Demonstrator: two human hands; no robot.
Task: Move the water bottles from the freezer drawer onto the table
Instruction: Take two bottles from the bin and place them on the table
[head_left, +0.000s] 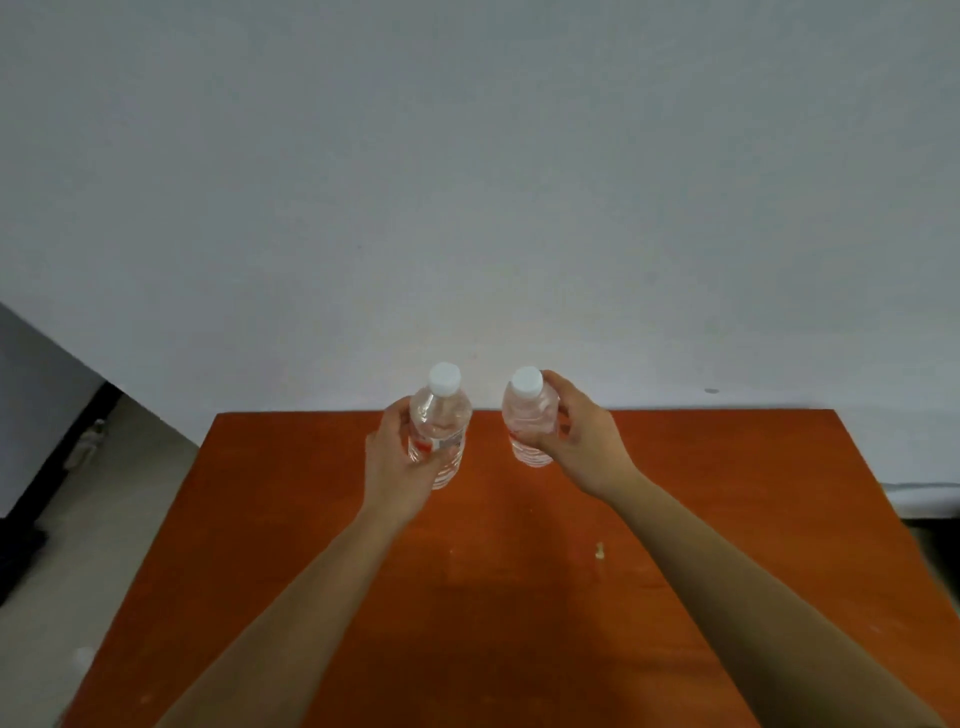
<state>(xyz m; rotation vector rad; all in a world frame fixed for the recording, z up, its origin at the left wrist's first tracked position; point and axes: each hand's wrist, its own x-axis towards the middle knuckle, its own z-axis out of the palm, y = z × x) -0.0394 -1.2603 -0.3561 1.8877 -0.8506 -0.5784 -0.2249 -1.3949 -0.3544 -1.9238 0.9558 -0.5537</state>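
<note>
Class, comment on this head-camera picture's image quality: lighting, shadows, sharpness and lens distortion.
Head view: soft, dim, even light, no harsh glare; a faint shadow darkens the near table; both bottles, left bottle and right bottle, look slightly blurred, labels unreadable; wide-angle lens splays the table edges outward.

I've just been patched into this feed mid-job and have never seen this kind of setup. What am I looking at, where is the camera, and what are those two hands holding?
There is no machine here: a person works with bare hands, and the single picture comes from a wide-angle camera on their head, looking forward and down. The left hand grips a clear water bottle with a red label, and the right hand grips a second clear water bottle. Both bottles are upright with white caps, held over the far part of an orange-brown table. I cannot tell whether their bases touch it yet. A small pale scrap lies on the table. Behind is a plain grey wall. No freezer drawer shows.
</note>
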